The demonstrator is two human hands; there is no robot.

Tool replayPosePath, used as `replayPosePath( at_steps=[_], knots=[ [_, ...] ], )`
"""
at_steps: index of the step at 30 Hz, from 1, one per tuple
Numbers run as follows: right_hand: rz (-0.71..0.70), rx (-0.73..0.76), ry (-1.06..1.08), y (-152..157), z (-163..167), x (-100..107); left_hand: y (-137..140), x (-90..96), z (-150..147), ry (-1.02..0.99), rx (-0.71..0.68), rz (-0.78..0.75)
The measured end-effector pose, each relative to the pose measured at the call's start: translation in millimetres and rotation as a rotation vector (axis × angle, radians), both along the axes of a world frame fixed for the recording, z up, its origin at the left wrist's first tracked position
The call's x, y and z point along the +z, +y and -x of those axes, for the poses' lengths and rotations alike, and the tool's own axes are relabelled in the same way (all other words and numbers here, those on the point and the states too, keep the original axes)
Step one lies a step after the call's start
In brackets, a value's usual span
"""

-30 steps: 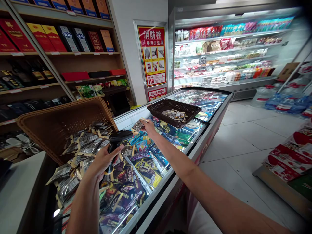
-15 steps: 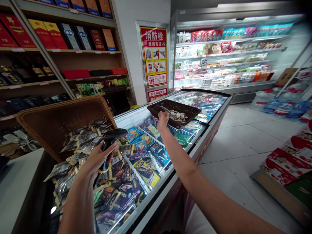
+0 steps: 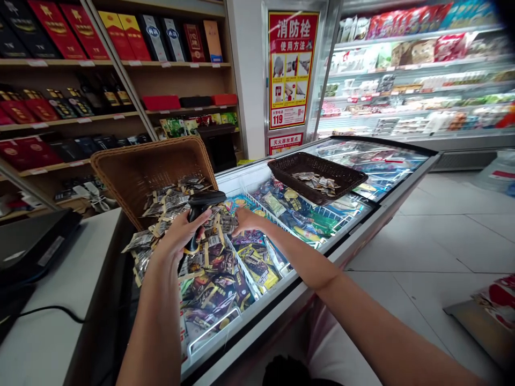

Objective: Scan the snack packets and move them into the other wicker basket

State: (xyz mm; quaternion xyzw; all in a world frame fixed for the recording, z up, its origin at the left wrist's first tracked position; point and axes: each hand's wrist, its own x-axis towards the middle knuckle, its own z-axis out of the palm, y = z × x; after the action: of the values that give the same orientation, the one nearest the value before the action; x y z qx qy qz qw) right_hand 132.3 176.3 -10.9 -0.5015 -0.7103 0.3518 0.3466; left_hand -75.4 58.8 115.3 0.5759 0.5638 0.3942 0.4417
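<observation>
My left hand is wrapped round the handle of a black barcode scanner, its head pointing right. Just to the right, my right hand has its fingers closed at the edge of a small clear packet with a tan strip; the fingertips are partly hidden. Many similar packets spill from a tilted tan wicker basket onto the freezer. Farther back, a dark brown woven basket holds several small packets, with neither hand touching it.
Beneath the baskets is a chest freezer with wire dividers and wrapped ice creams. A counter with a black device and cable stands left. Boxed bottles fill shelves behind. Tiled floor lies right.
My right hand has come back from the dark basket, where it held a packet, to the packet pile beside the scanner. The view has turned left. My left hand still grips the scanner.
</observation>
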Motion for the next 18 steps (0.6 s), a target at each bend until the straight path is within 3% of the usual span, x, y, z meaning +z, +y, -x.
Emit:
replayPosePath(
  at_steps=[11, 18],
  knots=[
    [0.153, -0.388, 0.973, 26.3, -45.5, 22.8, 0.6, 3.4, -3.7, 0.050, -0.037, 0.015],
    [0.126, -0.533, 1.136, 35.2, -61.0, 23.0, 4.9, -5.6, -14.1, 0.034, -0.043, 0.016]
  ],
)
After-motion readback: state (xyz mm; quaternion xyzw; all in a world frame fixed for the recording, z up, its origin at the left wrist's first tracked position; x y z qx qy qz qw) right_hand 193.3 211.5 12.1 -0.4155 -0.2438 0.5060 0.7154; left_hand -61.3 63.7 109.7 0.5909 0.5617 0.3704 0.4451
